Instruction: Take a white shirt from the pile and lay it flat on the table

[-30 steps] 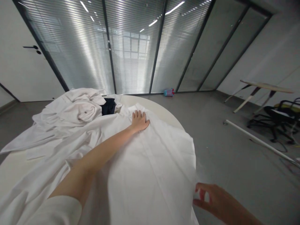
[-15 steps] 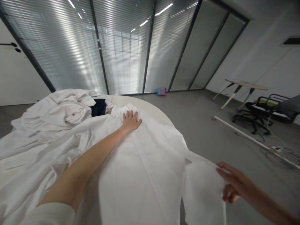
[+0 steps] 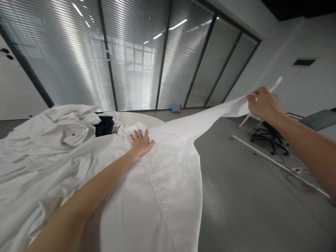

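Observation:
A white button-front shirt (image 3: pixel 173 171) lies spread over the near side of a round table, its lower part reaching past the bottom of the view. My left hand (image 3: pixel 141 141) rests flat on it near the collar, fingers spread. Out to the right, my right hand (image 3: pixel 264 102) is closed on the end of the shirt's sleeve (image 3: pixel 207 120). The sleeve is pulled up and outward, off the table and above the floor. Beyond the gripping fingers a bit of white cloth sticks out, blurred.
Left of the shirt is a heap of white clothes (image 3: pixel 60 127) with a dark navy piece (image 3: pixel 104 126) beside it. The pale table top (image 3: pixel 139 118) shows behind. On the floor are a blue-and-red bin (image 3: pixel 176 107), a white pole (image 3: pixel 278 164) and an office chair (image 3: pixel 271 136).
My right hand has risen from low beside the shirt and now grips the sleeve, stretching it up and to the right. My left hand stays pressed on the shirt.

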A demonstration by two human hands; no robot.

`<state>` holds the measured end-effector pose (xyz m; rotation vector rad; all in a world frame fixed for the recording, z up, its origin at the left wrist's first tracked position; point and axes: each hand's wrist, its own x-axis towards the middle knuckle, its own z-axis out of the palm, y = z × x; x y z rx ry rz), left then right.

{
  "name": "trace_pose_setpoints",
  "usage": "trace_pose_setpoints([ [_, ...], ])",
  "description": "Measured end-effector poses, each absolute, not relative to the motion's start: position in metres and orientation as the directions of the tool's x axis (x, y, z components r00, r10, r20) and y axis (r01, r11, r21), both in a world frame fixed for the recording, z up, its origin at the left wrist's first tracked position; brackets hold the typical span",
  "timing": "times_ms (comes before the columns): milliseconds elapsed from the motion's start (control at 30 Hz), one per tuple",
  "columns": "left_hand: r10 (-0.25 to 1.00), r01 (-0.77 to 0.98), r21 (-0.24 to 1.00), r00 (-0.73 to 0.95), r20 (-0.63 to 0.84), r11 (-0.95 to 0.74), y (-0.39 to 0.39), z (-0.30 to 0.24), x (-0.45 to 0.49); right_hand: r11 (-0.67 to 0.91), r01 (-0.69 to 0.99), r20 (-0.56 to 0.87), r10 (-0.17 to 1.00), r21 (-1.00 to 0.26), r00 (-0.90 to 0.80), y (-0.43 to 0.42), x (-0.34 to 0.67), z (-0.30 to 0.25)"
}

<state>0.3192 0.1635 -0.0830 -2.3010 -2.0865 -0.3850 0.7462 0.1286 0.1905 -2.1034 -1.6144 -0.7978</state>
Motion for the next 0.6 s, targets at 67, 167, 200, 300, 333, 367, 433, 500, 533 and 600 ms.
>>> trace_pose_setpoints([
  [67, 0.98, 0.981, 0.16, 0.077, 0.182, -0.107, 0.164, -0.082, 0.319, -0.289, 0.955, 0.617, 0.739, -0.072, 0.27, 0.154, 0.731, 0.197],
  [167, 0.981, 0.979, 0.174, 0.08, 0.175, -0.111, 0.164, -0.081, 0.32, -0.27, 0.949, 0.6, 0.737, -0.161, 0.311, 0.191, 0.718, 0.193],
  [200, 0.981, 0.978, 0.176, 0.081, 0.175, -0.113, 0.164, -0.08, 0.32, -0.274, 0.946, 0.586, 0.744, -0.172, 0.322, 0.203, 0.716, 0.188],
  [300, 0.985, 0.98, 0.171, 0.074, 0.156, -0.1, 0.163, -0.078, 0.322, -0.346, 0.927, 0.503, 0.781, -0.144, 0.37, 0.235, 0.718, 0.163],
  [333, 0.986, 0.982, 0.164, 0.07, 0.15, -0.095, 0.162, -0.077, 0.323, -0.377, 0.919, 0.471, 0.793, -0.118, 0.386, 0.245, 0.719, 0.151],
  [367, 0.986, 0.983, 0.157, 0.067, 0.149, -0.091, 0.162, -0.077, 0.323, -0.401, 0.912, 0.442, 0.804, -0.092, 0.398, 0.253, 0.721, 0.139],
  [433, 0.984, 0.985, 0.144, 0.066, 0.164, -0.09, 0.161, -0.077, 0.324, -0.432, 0.9, 0.395, 0.819, -0.055, 0.417, 0.266, 0.723, 0.112],
  [500, 0.981, 0.986, 0.138, 0.07, 0.18, -0.096, 0.162, -0.078, 0.325, -0.454, 0.89, 0.355, 0.826, -0.041, 0.437, 0.272, 0.725, 0.086],
  [533, 0.98, 0.986, 0.135, 0.072, 0.185, -0.098, 0.162, -0.078, 0.325, -0.457, 0.889, 0.336, 0.833, -0.029, 0.439, 0.272, 0.726, 0.073],
  [600, 0.98, 0.986, 0.129, 0.077, 0.185, -0.101, 0.162, -0.079, 0.325, -0.424, 0.906, 0.303, 0.864, 0.003, 0.403, 0.269, 0.727, 0.05],
])
